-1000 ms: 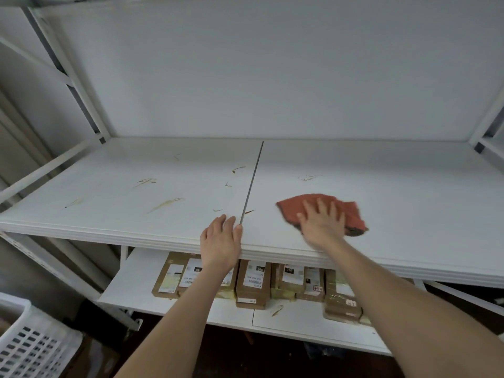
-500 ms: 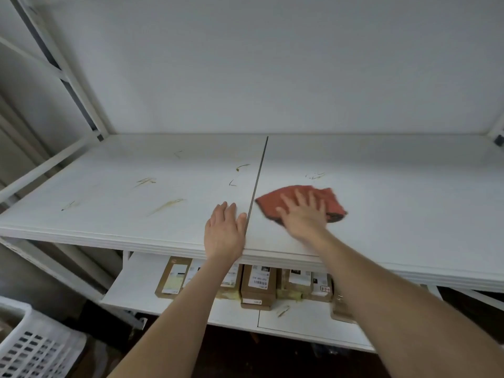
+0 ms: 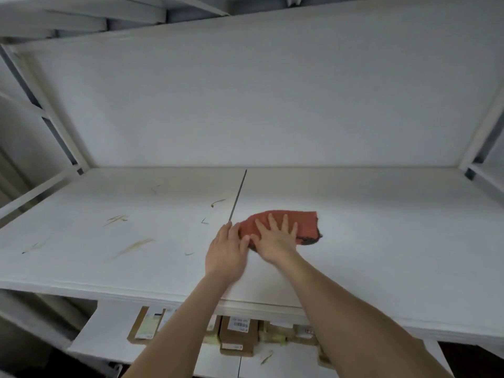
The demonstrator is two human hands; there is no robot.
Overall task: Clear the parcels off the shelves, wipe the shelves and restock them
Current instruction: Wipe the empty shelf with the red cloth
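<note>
My right hand presses flat, fingers spread, on a red cloth that lies on the bare white shelf, just right of the dark seam between its two boards. My left hand rests flat on the shelf beside it, fingertips touching the cloth's left edge. Brown scuff marks streak the left board. Several brown cardboard parcels with white labels lie on the lower shelf, partly hidden by the upper shelf's front edge and my arms.
White metal uprights frame the shelf on the left and an upright on the right. A white back panel closes the bay. Another shelf's underside runs overhead.
My right hand has slid the cloth left and farther onto the shelf, up to the seam. My left hand has moved forward from the front edge and now touches the cloth. The view has tilted upward.
</note>
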